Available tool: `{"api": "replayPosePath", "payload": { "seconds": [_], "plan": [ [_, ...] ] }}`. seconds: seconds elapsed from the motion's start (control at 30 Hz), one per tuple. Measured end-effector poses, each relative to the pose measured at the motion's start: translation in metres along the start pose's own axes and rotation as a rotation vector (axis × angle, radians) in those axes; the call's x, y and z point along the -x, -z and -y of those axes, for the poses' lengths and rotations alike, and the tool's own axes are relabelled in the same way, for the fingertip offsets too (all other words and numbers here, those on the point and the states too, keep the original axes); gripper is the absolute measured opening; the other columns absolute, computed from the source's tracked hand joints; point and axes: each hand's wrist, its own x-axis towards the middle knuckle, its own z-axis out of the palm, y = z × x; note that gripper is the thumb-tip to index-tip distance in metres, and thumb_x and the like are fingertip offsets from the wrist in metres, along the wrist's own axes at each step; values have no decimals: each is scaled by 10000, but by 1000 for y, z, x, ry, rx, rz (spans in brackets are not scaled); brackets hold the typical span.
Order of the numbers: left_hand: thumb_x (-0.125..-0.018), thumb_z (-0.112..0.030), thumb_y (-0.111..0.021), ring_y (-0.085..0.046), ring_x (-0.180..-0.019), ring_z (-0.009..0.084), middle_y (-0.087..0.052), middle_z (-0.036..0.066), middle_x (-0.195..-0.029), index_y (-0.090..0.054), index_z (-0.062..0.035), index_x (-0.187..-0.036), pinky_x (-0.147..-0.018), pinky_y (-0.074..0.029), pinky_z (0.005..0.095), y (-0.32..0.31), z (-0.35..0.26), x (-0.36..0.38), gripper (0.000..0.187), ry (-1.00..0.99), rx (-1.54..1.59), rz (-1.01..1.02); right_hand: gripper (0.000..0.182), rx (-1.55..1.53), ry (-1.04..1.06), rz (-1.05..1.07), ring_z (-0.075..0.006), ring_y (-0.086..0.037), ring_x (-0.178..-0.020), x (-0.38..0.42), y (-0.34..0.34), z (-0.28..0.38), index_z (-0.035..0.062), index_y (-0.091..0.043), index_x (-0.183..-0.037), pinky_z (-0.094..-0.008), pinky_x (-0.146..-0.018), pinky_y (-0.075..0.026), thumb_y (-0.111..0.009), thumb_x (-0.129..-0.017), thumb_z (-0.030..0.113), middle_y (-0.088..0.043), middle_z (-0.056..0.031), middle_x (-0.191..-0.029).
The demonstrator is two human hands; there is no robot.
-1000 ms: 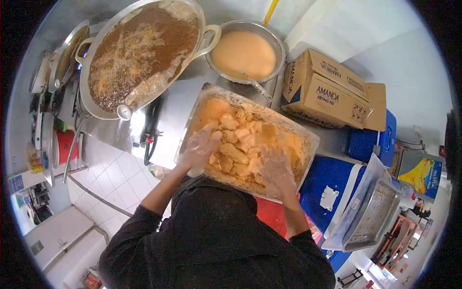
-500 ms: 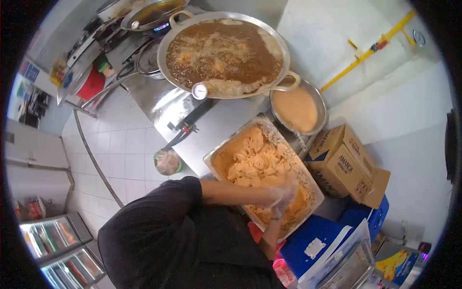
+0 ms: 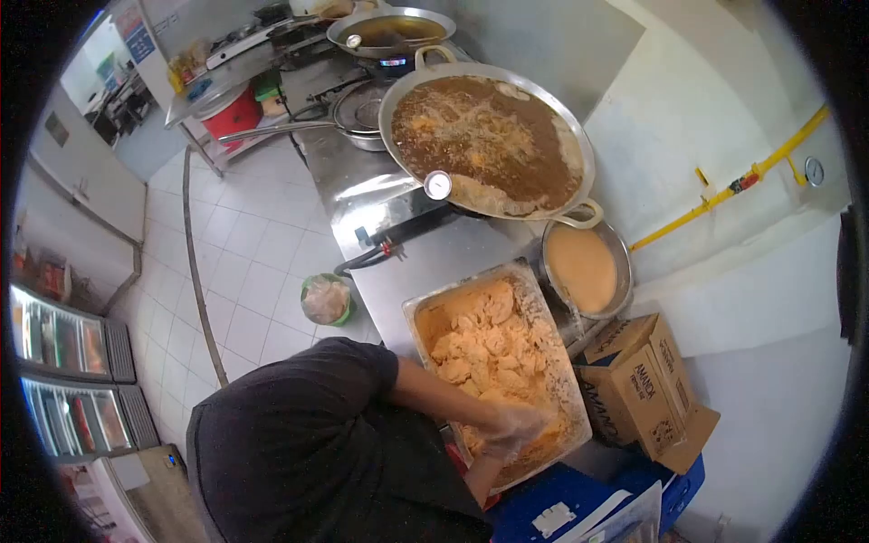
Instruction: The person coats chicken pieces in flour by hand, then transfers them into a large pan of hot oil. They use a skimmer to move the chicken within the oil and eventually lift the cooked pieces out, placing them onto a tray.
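A large metal tray (image 3: 420, 337) holds orange-coloured flour and many coated pieces (image 3: 493, 339). Both of my hands reach into its near right part, in clear gloves dusted with flour. My left hand (image 3: 525, 422) comes in from the left and lies over my right hand (image 3: 498, 450), close to the tray's near edge. Motion blur and flour hide the fingers, so whether they hold a piece cannot be made out. Beyond the tray, a wide pan (image 3: 579, 136) of bubbling brown oil has a dial thermometer (image 3: 437, 185) on its rim.
A bowl of orange batter (image 3: 582, 270) stands right of the tray. Cardboard boxes (image 3: 647, 385) and a blue cooler (image 3: 566, 493) are at the right. A strainer (image 3: 362, 109), a second pan (image 3: 391, 32) and a green-rimmed bin (image 3: 327, 300) are farther left.
The view has shifted, so the tray and pan appear lower and farther right. Both hands remain together in the tray's near part, a little lower in view.
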Motion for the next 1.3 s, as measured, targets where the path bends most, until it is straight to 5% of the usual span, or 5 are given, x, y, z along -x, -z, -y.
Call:
{"api": "replayPosePath", "payload": {
  "seconds": [0.8, 0.97, 1.03, 1.17, 1.3],
  "plan": [
    [-856, -504, -364, -505, -797, 212, -540, 54, -867, -569, -126, -1012, -654, -431, 365, 17, -45, 12, 457, 228, -162, -132, 571, 120, 362, -162, -233, -289, -1267, 16, 5, 52, 54, -212, -1376, -342, -1064, -220, -385, -933, 370, -264, -80, -1403],
    [-850, -536, -361, -518, -799, 214, -568, 64, -888, -591, -111, -1027, -673, -432, 377, -27, 42, -25, 515, -828, 429, -198, 569, 139, 458, -234, -233, -285, -1269, 21, -11, 75, 49, -218, -1373, -342, -1065, -218, -385, -933, 369, -265, -83, -1403],
    [-856, -521, -366, -523, -798, 209, -576, 60, -889, -594, -106, -1033, -677, -431, 379, -34, 46, -21, 506, -786, 452, -153, 569, 151, 444, -239, -233, -284, -1270, 26, -19, 65, 47, -220, -1373, -342, -1065, -217, -385, -934, 369, -266, -84, -1402],
    [-880, -452, -373, -523, -818, 196, -567, 44, -909, -572, -99, -1057, -694, -420, 378, 8, 1, -7, 443, 24, 36, 38, 568, 161, 414, -226, -232, -281, -1272, 34, -35, 43, 43, -225, -1371, -342, -1066, -215, -385, -934, 368, -267, -87, -1402],
    [-897, -431, -340, -478, -917, 207, -504, 60, -1023, -498, -89, -1129, -772, -382, 369, 9, 1, 1, 443, 96, -97, 85, 567, 162, 416, -216, -232, -278, -1274, 34, -45, 30, 38, -230, -1369, -342, -1066, -213, -385, -934, 368, -269, -89, -1402]
  ]
}}
